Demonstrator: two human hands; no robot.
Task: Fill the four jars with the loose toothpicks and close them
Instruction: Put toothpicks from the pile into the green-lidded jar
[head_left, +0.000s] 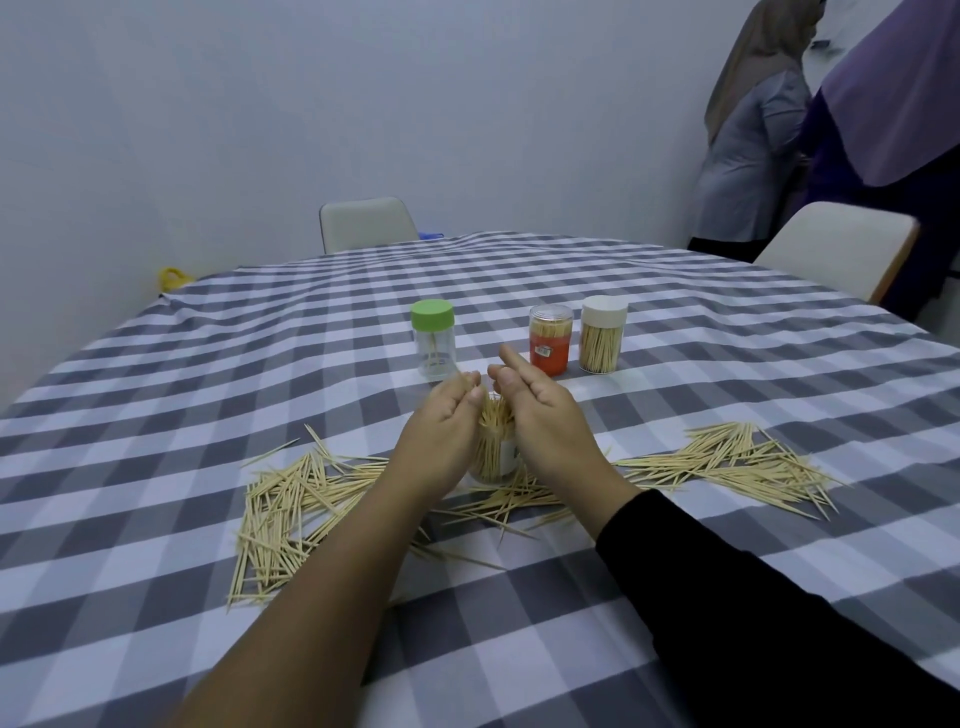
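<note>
Wooden toothpicks (492, 441) between both hands (493, 415)

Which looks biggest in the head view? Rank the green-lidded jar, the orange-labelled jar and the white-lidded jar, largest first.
1. Green-lidded jar: looks tallest.
2. White-lidded jar and orange-labelled jar: nearly alike, the white-lidded one perhaps slightly larger; I won't separate them.
All three stand about equally far from the camera, so nearness hardly skews this.
</note>
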